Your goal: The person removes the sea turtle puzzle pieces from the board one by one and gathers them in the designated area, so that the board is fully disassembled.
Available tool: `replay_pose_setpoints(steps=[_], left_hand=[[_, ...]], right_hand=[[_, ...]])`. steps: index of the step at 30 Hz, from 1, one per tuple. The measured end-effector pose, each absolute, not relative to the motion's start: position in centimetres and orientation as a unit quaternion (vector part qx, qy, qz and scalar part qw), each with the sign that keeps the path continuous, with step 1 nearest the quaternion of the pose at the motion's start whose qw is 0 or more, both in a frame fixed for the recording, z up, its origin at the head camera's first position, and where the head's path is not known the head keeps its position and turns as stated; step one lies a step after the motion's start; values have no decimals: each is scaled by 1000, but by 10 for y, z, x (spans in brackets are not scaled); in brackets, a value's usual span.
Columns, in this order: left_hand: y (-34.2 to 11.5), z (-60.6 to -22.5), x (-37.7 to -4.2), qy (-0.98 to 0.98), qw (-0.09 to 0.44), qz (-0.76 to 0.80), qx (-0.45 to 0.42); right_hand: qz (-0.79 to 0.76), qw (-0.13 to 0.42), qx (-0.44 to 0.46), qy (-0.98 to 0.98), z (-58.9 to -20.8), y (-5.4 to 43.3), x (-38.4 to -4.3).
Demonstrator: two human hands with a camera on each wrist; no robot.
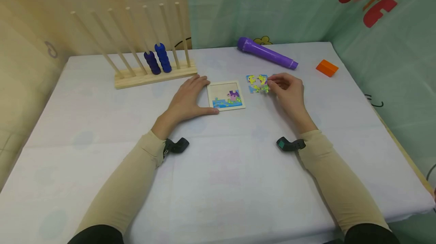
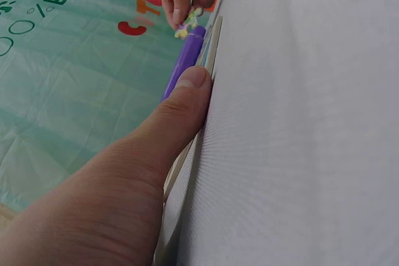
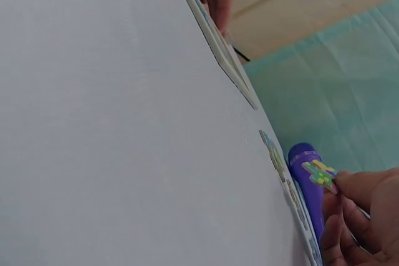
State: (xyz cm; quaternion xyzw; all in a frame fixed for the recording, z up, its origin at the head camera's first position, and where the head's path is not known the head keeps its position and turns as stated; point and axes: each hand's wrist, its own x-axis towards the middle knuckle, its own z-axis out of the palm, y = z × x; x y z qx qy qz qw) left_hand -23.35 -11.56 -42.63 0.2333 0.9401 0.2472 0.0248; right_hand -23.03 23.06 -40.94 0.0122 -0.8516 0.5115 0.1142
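Observation:
My left hand lies at the left side of a small wooden puzzle tray. Its fingers reach the upper left corner and its straight thumb rests along the near edge. A few joined pieces fill the tray's lower part, blue with a pink and purple figure. In the right wrist view, my right hand pinches a green and yellow puzzle piece between thumb and fingers, above the table. Below it, loose colourful puzzle pieces lie just right of the tray.
A wooden peg stand with dark blue beads on two of its pegs stands at the back left. A purple toy microphone lies behind the loose pieces. An orange block sits near the right edge of the white-covered table.

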Motion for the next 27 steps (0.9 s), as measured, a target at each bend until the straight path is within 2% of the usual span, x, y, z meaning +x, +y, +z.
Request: replay_pose_setpoints(steps=[15, 27], left_hand=[[-116, -427, -235, 939, 26, 250, 234], [-116, -427, -234, 939, 26, 251, 233]], right_hand=[[406, 168, -24, -898, -423, 231, -229], [425, 183, 33, -886, -422, 214, -225]])
